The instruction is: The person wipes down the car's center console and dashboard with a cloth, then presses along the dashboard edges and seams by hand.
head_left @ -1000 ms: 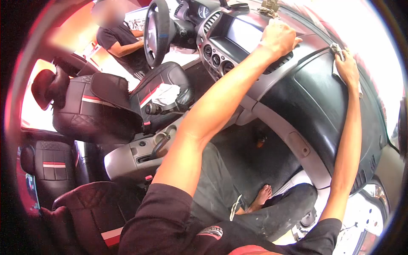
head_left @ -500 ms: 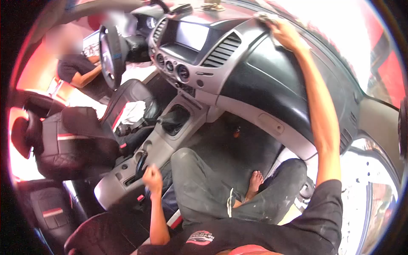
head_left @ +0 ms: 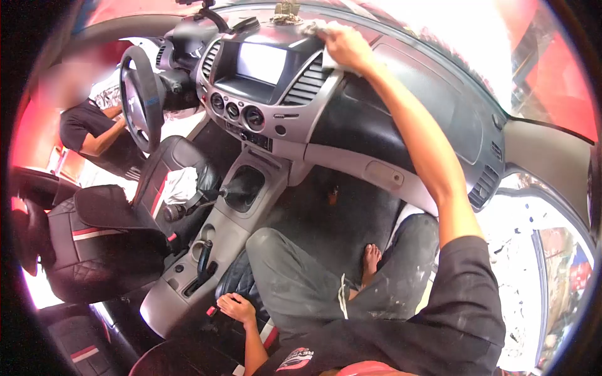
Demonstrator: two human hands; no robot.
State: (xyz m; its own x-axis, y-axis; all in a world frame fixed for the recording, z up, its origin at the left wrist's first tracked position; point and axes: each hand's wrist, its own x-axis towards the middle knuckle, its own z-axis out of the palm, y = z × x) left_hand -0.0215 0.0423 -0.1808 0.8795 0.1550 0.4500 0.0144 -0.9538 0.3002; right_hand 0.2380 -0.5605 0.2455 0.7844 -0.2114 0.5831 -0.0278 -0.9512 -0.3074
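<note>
My right hand (head_left: pixel 348 47) reaches across to the top of the dashboard (head_left: pixel 407 75), with the arm stretched out. Its fingers press a pale cloth (head_left: pixel 331 62) against the surface just above the central air vent (head_left: pixel 305 81). Part of the cloth is hidden under the hand. Low in the view, my left hand (head_left: pixel 236 308) rests by the black seat's edge, near the centre console (head_left: pixel 164 306). Its fingers are extended and it holds nothing. The handbrake lever (head_left: pixel 204 258) stands a little above it.
A screen (head_left: pixel 261 63) sits in the dash beside a decorative object (head_left: pixel 286 14) on top. The gear lever (head_left: pixel 233 190) rises from the console. Another person (head_left: pixel 94 128) is beyond the steering wheel (head_left: pixel 142 100). A white cloth (head_left: pixel 180 185) lies on the driver's seat.
My right hand has slid the cloth leftward along the dashboard top, towards the screen. My left hand has dropped from beside the handbrake, its curled fingers now opened. The view has shifted slightly.
</note>
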